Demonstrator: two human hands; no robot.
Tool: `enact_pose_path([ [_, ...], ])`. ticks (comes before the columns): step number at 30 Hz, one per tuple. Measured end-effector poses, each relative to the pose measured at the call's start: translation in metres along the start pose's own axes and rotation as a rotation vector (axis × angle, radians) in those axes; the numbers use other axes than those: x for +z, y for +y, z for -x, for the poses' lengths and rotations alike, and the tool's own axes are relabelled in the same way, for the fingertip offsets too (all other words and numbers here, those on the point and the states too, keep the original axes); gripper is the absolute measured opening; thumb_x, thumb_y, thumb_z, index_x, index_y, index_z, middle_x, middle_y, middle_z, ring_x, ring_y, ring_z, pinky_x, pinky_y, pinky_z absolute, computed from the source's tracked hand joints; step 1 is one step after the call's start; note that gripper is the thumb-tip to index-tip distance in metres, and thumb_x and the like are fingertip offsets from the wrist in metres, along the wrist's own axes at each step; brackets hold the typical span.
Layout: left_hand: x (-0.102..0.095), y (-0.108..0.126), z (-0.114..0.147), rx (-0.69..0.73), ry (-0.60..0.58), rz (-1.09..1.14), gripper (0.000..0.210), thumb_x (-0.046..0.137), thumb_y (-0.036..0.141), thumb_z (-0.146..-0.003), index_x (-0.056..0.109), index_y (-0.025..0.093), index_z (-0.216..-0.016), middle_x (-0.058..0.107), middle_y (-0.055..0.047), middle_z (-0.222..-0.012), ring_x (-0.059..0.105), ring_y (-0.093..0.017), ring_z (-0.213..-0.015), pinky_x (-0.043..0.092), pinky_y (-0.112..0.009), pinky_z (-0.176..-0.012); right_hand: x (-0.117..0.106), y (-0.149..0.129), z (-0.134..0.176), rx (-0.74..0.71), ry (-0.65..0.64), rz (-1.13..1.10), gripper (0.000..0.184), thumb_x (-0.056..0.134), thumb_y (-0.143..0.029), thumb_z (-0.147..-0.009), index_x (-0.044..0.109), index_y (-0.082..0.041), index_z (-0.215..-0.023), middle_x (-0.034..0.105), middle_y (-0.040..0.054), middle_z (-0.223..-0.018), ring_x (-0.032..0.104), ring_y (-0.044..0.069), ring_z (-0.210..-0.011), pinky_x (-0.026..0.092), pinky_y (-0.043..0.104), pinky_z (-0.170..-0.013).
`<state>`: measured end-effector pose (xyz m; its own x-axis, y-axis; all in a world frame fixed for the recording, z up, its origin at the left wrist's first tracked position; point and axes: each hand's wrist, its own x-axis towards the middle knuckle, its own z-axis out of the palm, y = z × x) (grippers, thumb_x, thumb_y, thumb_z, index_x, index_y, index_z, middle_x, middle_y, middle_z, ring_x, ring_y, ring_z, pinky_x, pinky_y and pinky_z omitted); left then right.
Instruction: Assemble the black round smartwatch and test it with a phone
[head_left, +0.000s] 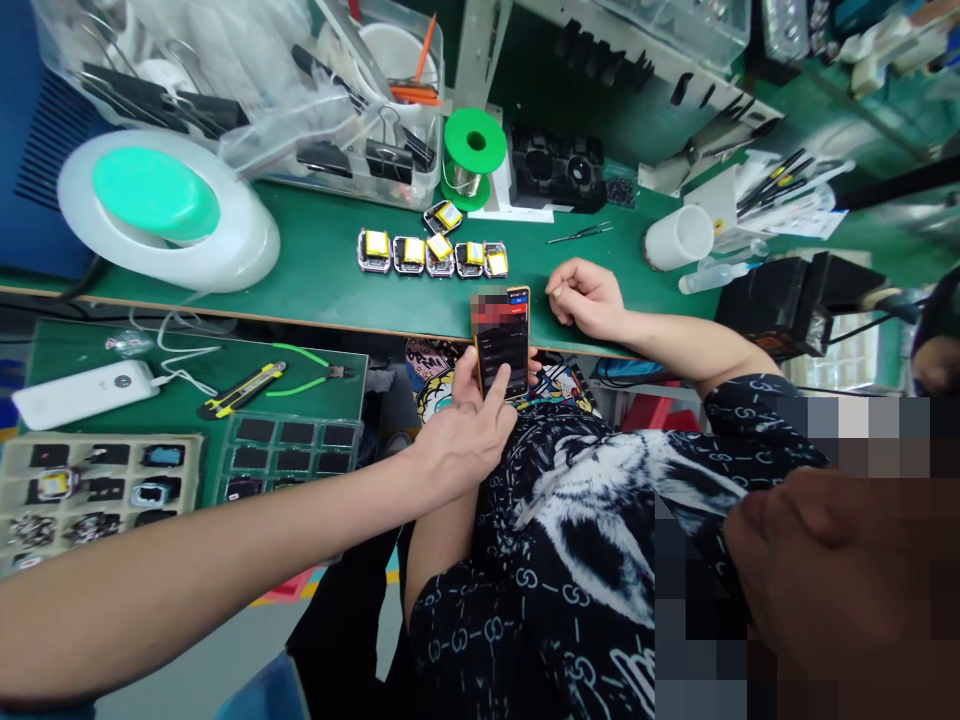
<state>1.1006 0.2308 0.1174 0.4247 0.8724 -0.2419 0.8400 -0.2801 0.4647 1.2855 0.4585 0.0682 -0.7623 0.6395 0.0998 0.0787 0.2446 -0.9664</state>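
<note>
A bare forearm comes in from the lower left, and my right hand [469, 440] is at its end. The index finger is stretched out to the dark lower screen of a smartphone [501, 345]; the other fingers are curled and hold nothing. Another person's hand [465, 375] holds the phone from below, at the table's front edge. That person's other hand [585, 300] rests curled on the green mat. My left hand does not show. Just beyond the phone sit several small open watch-like cases [409, 255] with yellow-edged blocks inside.
Behind the cases stand a green solder spool [475, 140] and a clear bin [427, 190]. Tweezers [581, 233] and a white cup [679, 238] are to the right. At left are a white oval device [247, 240], cutters [300, 385], a utility knife [244, 390] and a parts tray [191, 450].
</note>
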Motion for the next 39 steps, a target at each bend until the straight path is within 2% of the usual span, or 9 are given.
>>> enact_pose_path([
  [3,-0.002,0.001,-0.003,0.017,-0.126,-0.120,0.027,0.046,0.016,-0.099,0.061,0.009,-0.121,0.025,-0.027,-0.168,0.078,-0.033,-0.089,0.062,-0.037,-0.061,-0.002,0.000,0.005,-0.135,0.012,0.168,0.023,0.060,-0.043,-0.102,0.064,-0.022,-0.095,0.054,-0.0062,-0.056,0.047,0.008,-0.040,0.036,0.021,-0.041],
  [6,0.001,0.002,-0.004,0.031,-0.102,-0.125,0.026,0.050,0.019,-0.099,0.062,0.012,-0.121,0.025,-0.026,-0.169,0.078,-0.031,-0.088,0.063,-0.038,-0.063,-0.006,0.000,0.011,-0.273,-0.012,0.351,0.023,0.058,-0.039,-0.102,0.071,-0.022,-0.093,0.062,-0.0017,-0.060,0.056,0.012,-0.049,0.045,0.026,-0.050],
  [10,0.004,0.001,-0.003,0.039,-0.077,-0.150,0.029,0.050,0.020,-0.100,0.061,0.013,-0.125,0.027,-0.026,-0.167,0.078,-0.028,-0.084,0.063,-0.038,-0.060,-0.011,0.007,0.014,-0.575,-0.205,0.521,0.018,0.061,-0.033,-0.097,0.076,-0.027,-0.103,0.065,-0.0007,-0.065,0.061,0.015,-0.057,0.048,0.028,-0.055],
  [14,-0.003,-0.001,-0.002,0.043,-0.117,-0.158,0.029,0.049,0.020,-0.101,0.061,0.010,-0.125,0.025,-0.028,-0.166,0.078,-0.031,-0.087,0.063,-0.039,-0.058,-0.012,0.014,0.012,-0.810,-0.416,0.595,0.034,0.063,-0.032,-0.096,0.068,-0.032,-0.130,0.058,-0.0049,-0.064,0.057,0.014,-0.056,0.044,0.027,-0.052],
  [21,-0.008,0.002,-0.002,0.066,-0.173,-0.162,0.036,0.041,0.017,-0.102,0.057,0.007,-0.134,0.019,-0.031,-0.167,0.076,-0.038,-0.105,0.064,-0.041,-0.063,-0.011,0.009,0.011,-0.866,-0.503,0.771,0.043,0.054,-0.033,-0.103,0.055,-0.026,-0.145,0.054,-0.0053,-0.067,0.053,0.014,-0.057,0.041,0.029,-0.054],
  [25,-0.002,0.001,-0.003,0.068,-0.142,-0.173,0.038,0.042,0.016,-0.101,0.057,0.005,-0.134,0.020,-0.033,-0.166,0.078,-0.036,-0.094,0.063,-0.041,-0.058,-0.009,0.005,0.011,-0.855,-0.519,0.862,0.044,0.055,-0.033,-0.103,0.053,-0.025,-0.145,0.054,-0.0049,-0.068,0.053,0.015,-0.058,0.039,0.029,-0.054],
  [29,0.006,0.002,-0.002,0.095,-0.093,-0.190,0.032,0.046,0.016,-0.099,0.062,0.008,-0.125,0.027,-0.031,-0.165,0.078,-0.032,-0.085,0.061,-0.038,-0.056,-0.010,0.006,0.010,-0.878,-0.500,0.769,0.044,0.051,-0.029,-0.103,0.052,-0.024,-0.146,0.054,-0.0047,-0.068,0.053,0.015,-0.058,0.041,0.029,-0.054],
  [33,0.012,0.005,0.000,0.110,-0.088,-0.189,0.028,0.047,0.016,-0.098,0.064,0.010,-0.119,0.032,-0.029,-0.164,0.077,-0.028,-0.077,0.061,-0.037,-0.056,-0.009,0.006,0.010,-0.886,-0.420,0.668,0.038,0.052,-0.027,-0.102,0.059,-0.021,-0.138,0.053,-0.0038,-0.065,0.053,0.015,-0.057,0.041,0.029,-0.053],
  [39,0.013,0.006,0.003,0.092,-0.089,-0.125,0.022,0.052,0.015,-0.097,0.065,0.009,-0.114,0.035,-0.029,-0.163,0.077,-0.027,-0.077,0.059,-0.035,-0.054,-0.006,0.004,0.012,-0.838,-0.337,0.674,0.024,0.049,-0.023,-0.102,0.064,-0.018,-0.119,0.059,-0.0020,-0.067,0.056,0.015,-0.057,0.044,0.028,-0.054],
])
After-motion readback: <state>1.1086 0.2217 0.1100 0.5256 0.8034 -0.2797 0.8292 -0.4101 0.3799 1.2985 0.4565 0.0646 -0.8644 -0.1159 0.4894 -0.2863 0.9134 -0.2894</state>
